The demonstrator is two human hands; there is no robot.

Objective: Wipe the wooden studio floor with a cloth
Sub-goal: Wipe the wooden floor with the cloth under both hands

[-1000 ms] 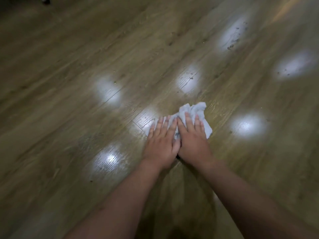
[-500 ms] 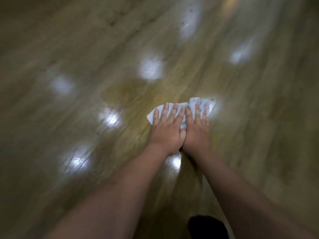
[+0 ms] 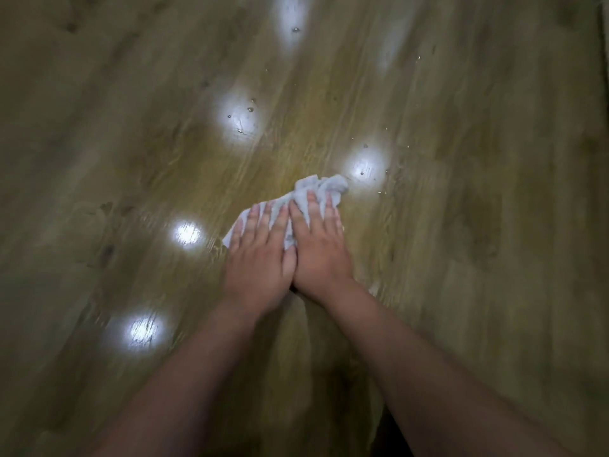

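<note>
Clearly you are mid-wipe, with much left: the wooden floor (image 3: 125,133) at the left of the frame shows no droplets I can make out, while small beads of water (image 3: 250,109) sit on the boards above centre and to the upper right, not yet reached. Your left hand (image 3: 260,262) and right hand (image 3: 321,250), side by side with fingers straight, press flat on the cloth (image 3: 318,189) at centre frame. It looks pale, crumpled and bunched ahead of your fingertips.

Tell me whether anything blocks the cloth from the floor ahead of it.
Nothing visible does. Both hands, left hand and right hand, press the cloth flat; ahead lie only bare wooden floor and small droplets.
</note>
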